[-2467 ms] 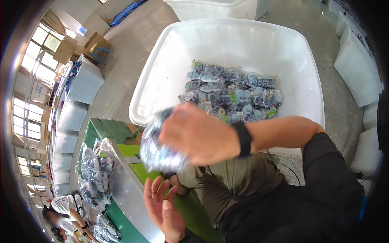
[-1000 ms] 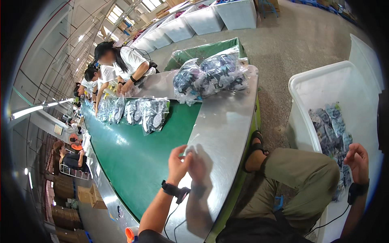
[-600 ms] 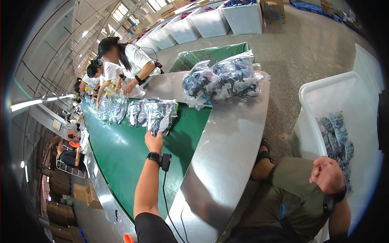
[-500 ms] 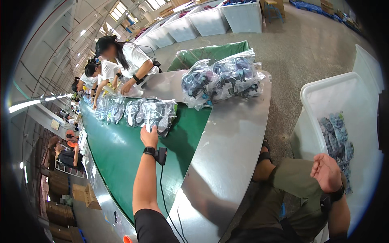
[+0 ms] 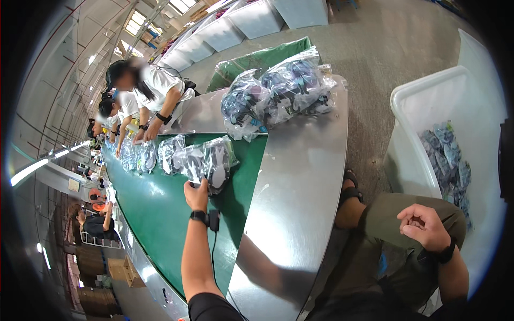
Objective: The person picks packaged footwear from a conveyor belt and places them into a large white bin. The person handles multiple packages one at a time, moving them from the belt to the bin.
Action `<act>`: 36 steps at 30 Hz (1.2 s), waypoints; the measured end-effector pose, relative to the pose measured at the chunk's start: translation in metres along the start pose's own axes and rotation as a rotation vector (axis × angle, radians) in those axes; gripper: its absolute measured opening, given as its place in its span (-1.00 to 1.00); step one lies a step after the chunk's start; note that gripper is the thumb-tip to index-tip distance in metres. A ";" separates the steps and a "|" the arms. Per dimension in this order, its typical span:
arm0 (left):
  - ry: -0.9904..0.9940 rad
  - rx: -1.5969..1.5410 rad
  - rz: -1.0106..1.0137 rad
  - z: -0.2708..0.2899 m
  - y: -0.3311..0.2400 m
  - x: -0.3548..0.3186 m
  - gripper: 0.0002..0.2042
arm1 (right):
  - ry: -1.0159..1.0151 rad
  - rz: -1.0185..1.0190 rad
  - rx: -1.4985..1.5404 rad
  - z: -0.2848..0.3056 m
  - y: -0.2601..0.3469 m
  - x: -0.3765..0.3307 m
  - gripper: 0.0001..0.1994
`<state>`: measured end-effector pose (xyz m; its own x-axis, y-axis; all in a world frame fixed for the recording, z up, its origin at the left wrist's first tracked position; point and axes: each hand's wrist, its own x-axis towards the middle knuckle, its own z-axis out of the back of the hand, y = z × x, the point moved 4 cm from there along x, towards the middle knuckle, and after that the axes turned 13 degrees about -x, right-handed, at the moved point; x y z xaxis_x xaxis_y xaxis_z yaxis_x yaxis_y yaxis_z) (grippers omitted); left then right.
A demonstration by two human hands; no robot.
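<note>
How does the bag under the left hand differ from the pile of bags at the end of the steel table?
The bagged item lies flat on the green belt, a single pack in a row, with the left hand on its near edge. The pile of bags is heaped on the steel table, several packs stacked and bulging, with no hand on it. Both are clear plastic bags holding dark and pale contents.

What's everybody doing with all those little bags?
A person sits beside a green conveyor belt. Their left hand reaches out to a clear bag at the end of a row on the belt. Their right hand rests empty over their knee, near a white tub holding more bags. A pile of filled bags sits on the metal table. Other workers handle bags farther along.
</note>
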<state>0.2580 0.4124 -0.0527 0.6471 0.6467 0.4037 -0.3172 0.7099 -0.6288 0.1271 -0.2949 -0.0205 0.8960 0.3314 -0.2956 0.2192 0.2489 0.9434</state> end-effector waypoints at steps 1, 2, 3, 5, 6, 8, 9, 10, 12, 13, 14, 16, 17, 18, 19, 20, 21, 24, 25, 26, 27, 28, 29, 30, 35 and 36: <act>-0.012 -0.088 -0.062 0.006 0.000 -0.025 -0.27 | 0.013 0.017 -0.043 -0.001 0.000 -0.001 -0.74; -0.049 -0.177 -0.210 0.018 -0.002 -0.049 -0.29 | 0.022 0.049 -0.077 -0.002 0.001 -0.002 -0.74; 0.089 -0.184 -0.213 0.025 0.001 -0.068 -0.38 | 0.029 0.063 -0.108 -0.003 0.001 -0.003 -0.73; 0.198 -1.527 0.430 0.024 0.018 -0.109 -0.57 | 0.042 0.125 -0.136 -0.006 0.003 -0.004 -0.70; 0.213 -1.109 0.261 0.040 0.017 -0.128 -0.63 | 0.041 0.119 -0.178 -0.007 0.003 -0.005 -0.70; 0.357 -0.597 -0.005 0.066 0.004 -0.170 -0.71 | 0.041 0.127 -0.227 -0.008 0.004 -0.005 -0.70; 0.378 -0.665 -0.092 0.070 -0.005 -0.183 -0.69 | 0.045 0.149 -0.237 -0.009 0.005 -0.005 -0.71; 0.392 -0.732 0.100 0.075 -0.004 -0.186 -0.67 | 0.058 0.122 -0.241 -0.009 0.005 -0.006 -0.70; 0.424 -0.854 0.386 0.083 -0.009 -0.190 -0.61 | 0.083 0.120 -0.235 -0.011 0.006 -0.008 -0.69; 0.476 -0.919 0.475 0.088 -0.014 -0.193 -0.55 | 0.082 0.140 -0.265 -0.011 0.007 -0.008 -0.70; 0.470 -0.968 0.540 0.086 -0.020 -0.191 -0.54 | 0.076 0.140 -0.274 -0.011 0.007 -0.009 -0.70; 0.459 -1.079 0.657 0.080 -0.031 -0.185 -0.51 | 0.075 0.149 -0.271 -0.011 0.006 -0.010 -0.71; 0.410 -1.103 0.669 0.074 -0.036 -0.181 -0.47 | 0.066 0.153 -0.273 -0.011 0.005 -0.011 -0.72; 0.467 -1.071 0.643 0.070 -0.043 -0.178 -0.46 | 0.058 0.159 -0.268 -0.011 0.004 -0.011 -0.73; 0.502 -1.035 0.650 0.065 -0.048 -0.176 -0.45 | 0.051 0.178 -0.254 -0.011 0.003 -0.011 -0.73; 0.538 -0.998 0.655 0.062 -0.052 -0.175 -0.44 | 0.033 0.180 -0.261 -0.011 0.002 -0.011 -0.73; 0.554 -1.000 0.683 0.058 -0.054 -0.174 -0.51 | 0.018 0.194 -0.259 -0.011 0.001 -0.011 -0.73; 0.651 -1.087 0.678 0.054 -0.062 -0.174 -0.61 | 0.003 0.198 -0.250 -0.010 -0.001 -0.013 -0.73; 0.642 -1.100 0.705 0.054 -0.061 -0.176 -0.68 | 0.008 0.208 -0.238 -0.009 -0.001 -0.014 -0.73; 0.627 -1.093 0.782 0.054 -0.059 -0.178 -0.66 | 0.005 0.196 -0.251 -0.009 -0.002 -0.014 -0.73; 0.641 -1.130 0.825 0.053 -0.060 -0.182 -0.63 | 0.007 0.198 -0.255 -0.009 -0.002 -0.015 -0.73; 0.607 -1.136 0.940 0.054 -0.058 -0.185 -0.61 | 0.012 0.212 -0.252 -0.009 -0.001 -0.015 -0.73; 0.606 -1.119 0.915 0.055 -0.061 -0.189 -0.60 | 0.008 0.197 -0.259 -0.009 -0.001 -0.015 -0.72; 0.651 -1.146 0.827 0.056 -0.069 -0.191 -0.58 | 0.009 0.195 -0.259 -0.009 0.000 -0.015 -0.72; 0.613 -1.017 0.702 0.067 -0.112 -0.215 -0.15 | 0.008 0.192 -0.279 -0.010 0.002 -0.013 -0.72; 0.574 -0.993 0.681 0.069 -0.120 -0.221 -0.14 | 0.008 0.191 -0.283 -0.010 0.001 -0.013 -0.72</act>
<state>0.1057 0.2032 -0.0207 0.8381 0.4067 -0.3635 -0.2144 -0.3672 -0.9051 0.1116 -0.2900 -0.0169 0.9072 0.4033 -0.1195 -0.0697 0.4242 0.9029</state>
